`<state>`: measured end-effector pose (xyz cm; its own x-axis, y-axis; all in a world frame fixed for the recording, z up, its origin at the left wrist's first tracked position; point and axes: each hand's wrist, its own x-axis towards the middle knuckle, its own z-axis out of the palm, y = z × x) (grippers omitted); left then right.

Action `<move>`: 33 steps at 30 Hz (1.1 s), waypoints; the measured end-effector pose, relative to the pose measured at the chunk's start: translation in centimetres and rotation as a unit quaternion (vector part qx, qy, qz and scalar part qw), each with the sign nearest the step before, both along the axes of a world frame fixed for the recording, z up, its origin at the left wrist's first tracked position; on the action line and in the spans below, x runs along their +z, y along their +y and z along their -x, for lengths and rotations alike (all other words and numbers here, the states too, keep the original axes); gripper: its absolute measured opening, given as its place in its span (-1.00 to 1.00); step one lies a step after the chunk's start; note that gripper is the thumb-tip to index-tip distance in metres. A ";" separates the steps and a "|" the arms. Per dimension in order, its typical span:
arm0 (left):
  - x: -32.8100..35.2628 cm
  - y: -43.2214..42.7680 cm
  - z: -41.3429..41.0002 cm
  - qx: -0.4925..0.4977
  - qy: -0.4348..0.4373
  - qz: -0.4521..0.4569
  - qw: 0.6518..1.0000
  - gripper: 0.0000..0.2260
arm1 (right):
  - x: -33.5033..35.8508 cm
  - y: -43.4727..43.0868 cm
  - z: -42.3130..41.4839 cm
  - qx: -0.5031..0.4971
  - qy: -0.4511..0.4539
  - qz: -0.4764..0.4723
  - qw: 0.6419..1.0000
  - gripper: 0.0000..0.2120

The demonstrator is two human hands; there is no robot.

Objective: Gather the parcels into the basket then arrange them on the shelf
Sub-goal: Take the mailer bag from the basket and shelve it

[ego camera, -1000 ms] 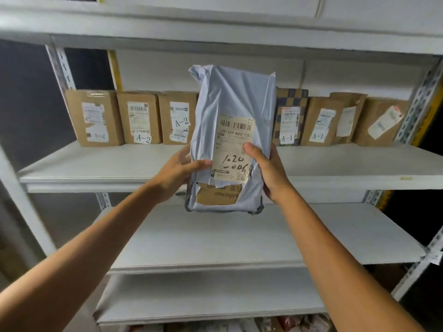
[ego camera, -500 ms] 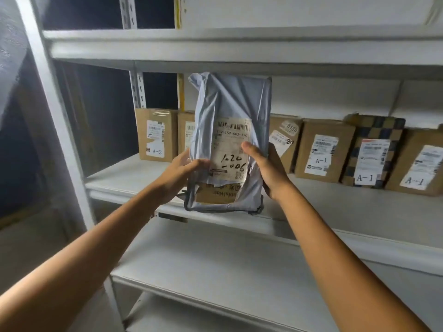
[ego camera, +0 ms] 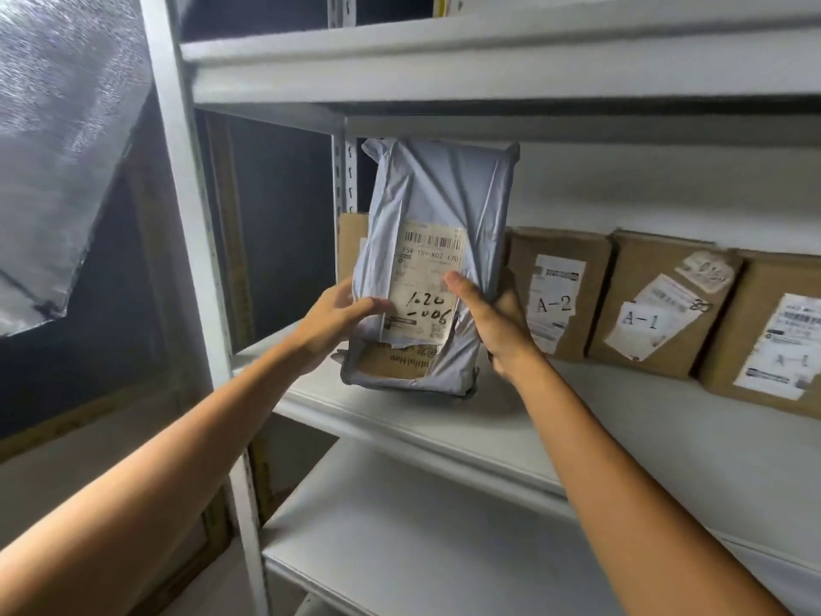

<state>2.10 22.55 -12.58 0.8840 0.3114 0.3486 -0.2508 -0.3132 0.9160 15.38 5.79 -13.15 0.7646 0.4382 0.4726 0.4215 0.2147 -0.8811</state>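
Crinkled grey plastic parcel (ego camera: 437, 242) gripped upright, left hand (ego camera: 331, 320), right hand (ego camera: 495, 324).

You hold a grey plastic mailer parcel (ego camera: 435, 188) upright btwn L hand (ego camera: 335, 324) and R hand (ego camera: 497, 322), over the white metal shelf (ego camera: 555, 415); brown cardboard boxes (ego camera: 595, 304) stand behind it, running R.

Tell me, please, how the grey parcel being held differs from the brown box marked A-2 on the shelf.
The grey parcel is wrapped in crinkled, torn plastic; the A-2 box is bare brown cardboard. The grey parcel is held upright by the left hand and right hand; the A-2 box stands unheld on the shelf. Both carry white labels.
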 end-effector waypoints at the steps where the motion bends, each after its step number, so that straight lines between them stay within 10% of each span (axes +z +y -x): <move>1: 0.1 1.3 -0.1 0.005 -0.006 -0.006 1.000 -0.59 | 0.0 1.4 -0.2 -0.004 0.011 -0.006 1.000 -0.41; 33: -4.6 15.2 -7.6 0.128 -0.170 -0.208 0.955 -0.37 | -3.6 15.6 -3.3 -0.191 -0.138 0.137 0.962 -0.08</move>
